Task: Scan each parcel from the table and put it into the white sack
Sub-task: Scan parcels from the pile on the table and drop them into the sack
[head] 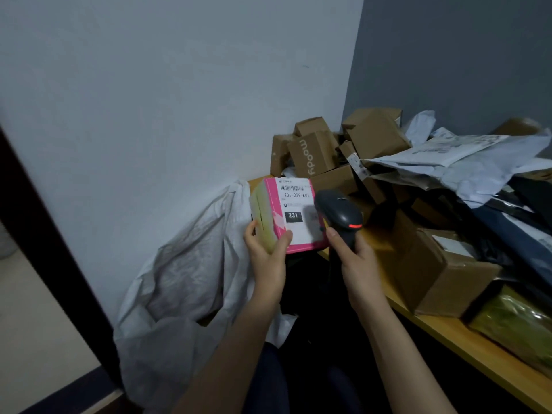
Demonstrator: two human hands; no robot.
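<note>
A pink parcel (288,215) with a white label reading 231 is held up just left of the desk (466,333), above the white sack (185,282). The left hand (267,258) has its grip pinching the parcel's near left corner. The right hand (355,258) has its grip wrapped around a dark scanner (339,212), its head touching the label. Brown boxes (439,264) and grey mailing bags (466,162) crowd the desk to the right.

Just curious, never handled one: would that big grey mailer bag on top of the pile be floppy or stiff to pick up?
Probably floppy: the mailer bag is creased and drapes over the boxes beneath. Likely light for its size, since it lies fairly flat. Its plastic-looking skin may be a bit slippery.
</note>
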